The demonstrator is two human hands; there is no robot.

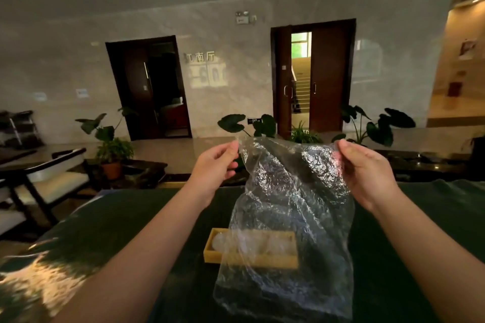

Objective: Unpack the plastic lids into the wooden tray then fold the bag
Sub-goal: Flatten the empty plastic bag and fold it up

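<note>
Above the tabletop: two bare hands hold up a crumpled clear plastic bag (288,204) by its upper edge.
Far left: dark-framed chairs with pale seats (52,181) stand on the floor beside the tabletop.
Left background: a leafy green plant in a terracotta pot (111,149) sits near an open dark wooden doorway (149,86).
Left hand (214,169): raised, thumb and fingers pinched together on the bag's upper left corner.
Tabletop (131,231): covered in dark green cloth, with a patch of warm light at its near left edge.
Wooden tray (214,252): a long yellow rectangular tray, resting on the tabletop below the hands, its left end bare and the rest seen through the bag.
Plastic lids (219,241): round, translucent, lying inside the tray in a row; their number cannot be told through the film.
Bag: hangs down in front of the tray, wrinkled and shiny, its lower edge near the tabletop's front; whether it touches the cloth cannot be told.
Right hand (367,173): raised level with the left, well apart from it, fingers closed on the bag's upper right corner.
Right background: a second dark wooden double door (328,73) stands partly open onto a staircase, with broad-leaved plants (378,126) beside it.
</note>
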